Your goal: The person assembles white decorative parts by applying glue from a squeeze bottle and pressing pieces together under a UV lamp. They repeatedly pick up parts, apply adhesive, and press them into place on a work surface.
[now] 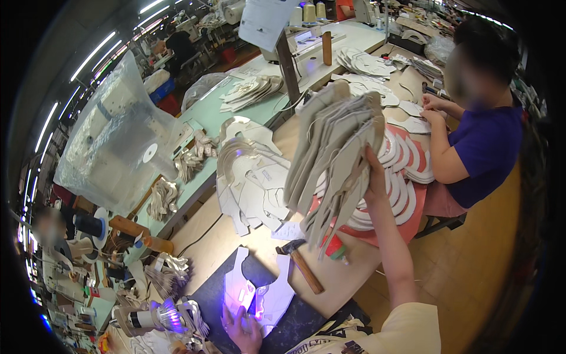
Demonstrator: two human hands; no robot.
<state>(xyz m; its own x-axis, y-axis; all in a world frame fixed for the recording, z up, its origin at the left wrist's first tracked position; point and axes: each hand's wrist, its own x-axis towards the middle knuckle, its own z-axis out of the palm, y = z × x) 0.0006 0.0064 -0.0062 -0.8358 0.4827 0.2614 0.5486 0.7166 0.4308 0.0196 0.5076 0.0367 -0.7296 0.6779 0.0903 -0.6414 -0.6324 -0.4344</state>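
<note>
Broadly, a pale, smooth worktable [348,277] ran beneath everything from 6 o'clock toward 1 o'clock. A co-worker [486,138] in a purple short-sleeved top sat at 2 o'clock. Around 10 o'clock, crinkled translucent plastic sheeting [106,159] draped a bulky machine. Just off centre toward 3 o'clock, a thick sheaf of limp grey-beige panels [333,153], soft-looking and wavy-edged, hung above the table, grasped at its near side by the right hand [375,180]. Beyond it, at 3 o'clock, white crescent pieces [398,203] overlapped in rows on coral-red material. Slightly toward 9 o'clock from centre lay a fanned heap of smooth white panels [253,177]. At 6 o'clock, a flat dark mat [303,312] bore a two-limbed white panel [277,301], U-shaped and tinted violet by light. The left hand [244,330] touched its lower-left end, fingers spread; whether they pinched or merely pressed, I could not tell. Near 5:30 rested a hammer [306,271], wooden-handled and dark-headed.
</note>
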